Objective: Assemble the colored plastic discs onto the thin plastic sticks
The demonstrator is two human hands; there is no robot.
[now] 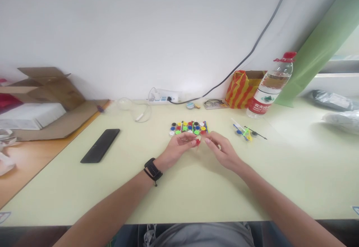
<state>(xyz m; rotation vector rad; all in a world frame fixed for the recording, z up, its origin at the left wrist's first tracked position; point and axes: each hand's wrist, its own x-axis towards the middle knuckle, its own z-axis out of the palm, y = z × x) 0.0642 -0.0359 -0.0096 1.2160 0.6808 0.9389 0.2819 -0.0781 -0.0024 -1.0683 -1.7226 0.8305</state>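
Between the thumb and fingers of my left hand (178, 148) is a small red plastic piece (198, 141); its exact kind is too small to tell. My right hand (221, 148) is beside it, thumb and fingertips pinched together close to the piece. Whatever those right fingers hold is hidden or too small to name. Just beyond both hands lie rows of small round plastic discs (178, 127) in black, white, red, blue, yellow and green, with thin coloured sticks among them. To the right sits a loose group of coloured plastic sticks and discs (247, 132).
A black slab-like object (100, 146) lies at left, near cardboard boxes (53, 86). Along the wall are a power strip (165, 96) with a dark cable, glasses (214, 102), a striped bag (239, 90) and a tall water bottle (270, 88). Plastic-wrapped packages (333, 100) lie far right.
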